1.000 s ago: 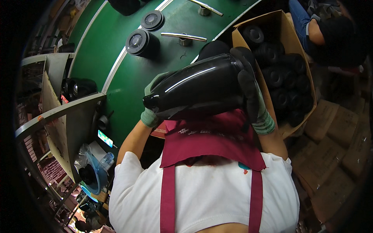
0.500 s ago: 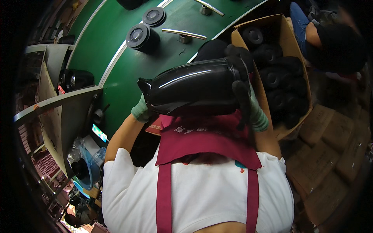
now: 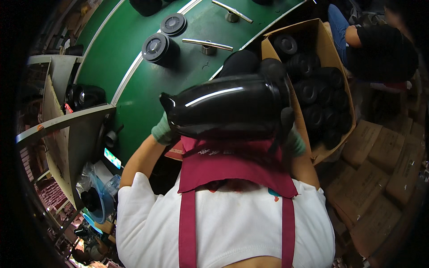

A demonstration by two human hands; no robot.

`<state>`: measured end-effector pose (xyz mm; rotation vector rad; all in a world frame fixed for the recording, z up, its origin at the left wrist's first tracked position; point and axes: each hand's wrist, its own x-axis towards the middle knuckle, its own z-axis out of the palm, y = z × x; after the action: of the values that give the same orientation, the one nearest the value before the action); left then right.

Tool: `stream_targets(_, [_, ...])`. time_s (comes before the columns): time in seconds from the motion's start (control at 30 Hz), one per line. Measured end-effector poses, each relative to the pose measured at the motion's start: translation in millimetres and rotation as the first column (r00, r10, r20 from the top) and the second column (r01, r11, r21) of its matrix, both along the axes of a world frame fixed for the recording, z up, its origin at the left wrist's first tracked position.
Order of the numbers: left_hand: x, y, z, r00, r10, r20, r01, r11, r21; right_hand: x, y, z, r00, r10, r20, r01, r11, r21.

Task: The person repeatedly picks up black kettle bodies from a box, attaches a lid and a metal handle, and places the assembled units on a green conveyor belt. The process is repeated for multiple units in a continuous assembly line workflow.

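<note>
A glossy black jug body (image 3: pixel 223 107) with a short spout lies sideways between my hands, in front of my chest. Its spout points left. My left hand (image 3: pixel 163 129), in a green-cuffed glove, grips the spout end, its fingers hidden behind the body. At the wide right end, my right hand (image 3: pixel 287 120) is wrapped around the rim in a dark-coated glove with a green cuff. Its fingertips blend into the black surface and are partly blurred. The jug's underside rests close above my maroon apron (image 3: pixel 237 167).
Beyond the jug, a green worktop (image 3: pixel 129 100) carries black round lids (image 3: pixel 157 48) and a metal T-shaped stand (image 3: pixel 208 47). At right stands an open carton (image 3: pixel 298 105) of black round parts. Closed cartons (image 3: pixel 364 143) lie farther right; another person (image 3: pixel 380 53) sits behind them.
The jug's wide end has shifted slightly right and down, and its body has turned a little. My right hand has moved along with its rim; my left hand stays at the spout end.
</note>
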<state>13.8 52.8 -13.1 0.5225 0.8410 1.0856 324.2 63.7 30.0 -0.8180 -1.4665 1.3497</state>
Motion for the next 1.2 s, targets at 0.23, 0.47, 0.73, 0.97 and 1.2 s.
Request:
stream_targets(0.23, [3.7,22.7,66.1,0.591,0.077,-0.803,0.539,0.703,0.464,18.3,14.5,-25.2,0.994,0.073,-0.080,-0.092,0.960,-0.265])
stream_targets(0.47, [16.4,40.4,97.5,0.149,0.429,-0.891,0.832,0.433,0.348,6.6,14.3,-45.2,0.991,0.084,-0.103,-0.105,0.972,-0.210])
stream_targets(0.73, [22.4,11.8,51.6,0.931,0.008,-0.366,0.046,0.989,0.140,-1.6,-6.7,-24.2,0.990,-0.075,0.116,0.058,0.988,0.141])
stream_targets(0.97, [2.6,24.8,45.0,0.841,0.033,-0.540,0.215,0.896,0.389,8.7,13.1,12.4,0.971,-0.061,0.232,0.056,0.998,0.027])
stream_targets(1.2, [-3.2,11.9,25.3,0.952,-0.103,-0.290,0.136,0.986,0.095,-0.8,0.6,-25.6,0.949,-0.204,0.239,0.158,0.967,0.200])
